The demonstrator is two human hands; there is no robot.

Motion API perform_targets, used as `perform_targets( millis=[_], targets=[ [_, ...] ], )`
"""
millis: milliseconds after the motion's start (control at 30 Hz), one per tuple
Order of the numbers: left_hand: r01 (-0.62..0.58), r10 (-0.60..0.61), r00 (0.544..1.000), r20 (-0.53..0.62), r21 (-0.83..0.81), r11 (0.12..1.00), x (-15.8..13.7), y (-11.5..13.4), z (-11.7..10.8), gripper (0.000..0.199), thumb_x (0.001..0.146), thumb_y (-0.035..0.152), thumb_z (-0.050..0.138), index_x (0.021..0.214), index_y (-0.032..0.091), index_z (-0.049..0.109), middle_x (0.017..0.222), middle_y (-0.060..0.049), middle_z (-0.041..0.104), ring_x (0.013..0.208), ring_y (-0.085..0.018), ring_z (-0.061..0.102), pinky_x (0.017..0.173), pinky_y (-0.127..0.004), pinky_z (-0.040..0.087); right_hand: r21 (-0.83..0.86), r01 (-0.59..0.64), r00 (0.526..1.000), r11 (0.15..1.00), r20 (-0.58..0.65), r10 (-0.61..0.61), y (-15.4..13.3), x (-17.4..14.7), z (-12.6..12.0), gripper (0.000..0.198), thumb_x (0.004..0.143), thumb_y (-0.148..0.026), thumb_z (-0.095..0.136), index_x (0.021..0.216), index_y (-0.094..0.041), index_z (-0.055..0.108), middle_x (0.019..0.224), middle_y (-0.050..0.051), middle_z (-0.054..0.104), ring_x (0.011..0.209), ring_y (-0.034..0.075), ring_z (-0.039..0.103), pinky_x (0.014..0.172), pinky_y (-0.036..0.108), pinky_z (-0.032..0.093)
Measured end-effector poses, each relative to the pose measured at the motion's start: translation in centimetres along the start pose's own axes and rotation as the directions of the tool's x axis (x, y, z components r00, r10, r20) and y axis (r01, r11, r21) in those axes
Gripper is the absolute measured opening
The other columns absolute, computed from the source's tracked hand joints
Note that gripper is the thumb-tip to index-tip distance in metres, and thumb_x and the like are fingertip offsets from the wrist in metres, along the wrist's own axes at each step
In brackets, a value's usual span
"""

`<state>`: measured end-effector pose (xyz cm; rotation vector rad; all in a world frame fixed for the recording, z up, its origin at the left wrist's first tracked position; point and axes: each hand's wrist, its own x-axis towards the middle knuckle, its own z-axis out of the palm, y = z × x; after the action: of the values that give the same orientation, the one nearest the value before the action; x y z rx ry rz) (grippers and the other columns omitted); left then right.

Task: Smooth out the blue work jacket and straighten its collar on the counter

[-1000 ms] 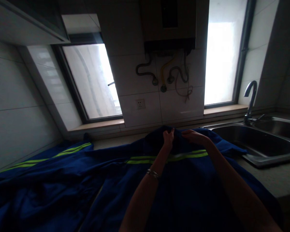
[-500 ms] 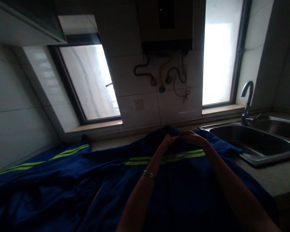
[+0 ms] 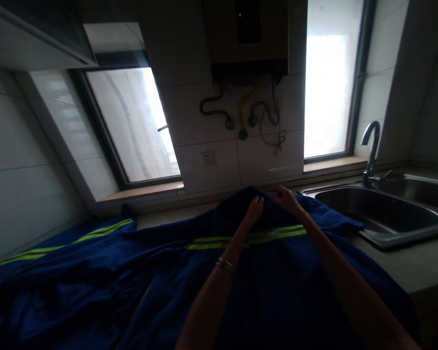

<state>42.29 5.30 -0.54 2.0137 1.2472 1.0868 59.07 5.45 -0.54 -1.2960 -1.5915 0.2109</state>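
Note:
A dark blue work jacket (image 3: 277, 277) with yellow-green stripes lies spread over the counter. Its collar (image 3: 231, 206) is bunched up at the back, near the wall. My left hand (image 3: 254, 209), with a bracelet on the wrist, is closed on the collar's edge. To its right, my right hand (image 3: 285, 199) pinches the collar with bent fingers, slightly raised. A small gap separates the two hands. Dim light hides the fingertips in part. More blue striped cloth (image 3: 105, 228) stretches to the left; I cannot tell whether it is a separate garment.
At the right, a steel sink (image 3: 397, 238) with a curved faucet (image 3: 372, 146) is set into the counter (image 3: 397, 265). A water heater (image 3: 248, 39) with hoses hangs above a wall socket (image 3: 208, 158). A cabinet (image 3: 40, 39) juts out at upper left.
My hands have parted a little: the right has risen with its fingers more bent, and the left has drawn slightly away from it. The jacket lies much as before.

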Motion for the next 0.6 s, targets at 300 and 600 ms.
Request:
perform_targets(
  millis=[300,600],
  targets=[
    [-0.186,0.081,0.791,0.607,0.112,0.976,-0.2,-0.3,-0.8,0.038,0.080,0.028,0.055,0.113,0.009,0.052,0.110,-0.012,0.058,0.093,-0.019,0.056,0.083,-0.032,0.046,-0.440,0.180,0.956,0.880,0.290,-0.050,-5.2,2.7,2.2,0.045,0.069,-0.044,0.064,0.109,-0.025,0.063,0.105,0.006,0.063,0.089,0.019,0.060,0.072,0.025,0.046],
    [0.101,-0.254,0.916,0.309,0.435,0.895,1.1,-2.7,-13.6,0.030,0.085,0.032,0.044,0.093,0.011,0.064,0.080,-0.008,0.067,0.069,-0.016,0.062,0.064,-0.028,0.049,-0.522,0.238,0.907,0.819,0.421,0.005,-6.5,8.6,4.5,0.021,0.070,-0.020,0.061,0.087,-0.013,0.070,0.096,0.014,0.067,0.096,0.028,0.060,0.082,0.034,0.045]
  ],
)
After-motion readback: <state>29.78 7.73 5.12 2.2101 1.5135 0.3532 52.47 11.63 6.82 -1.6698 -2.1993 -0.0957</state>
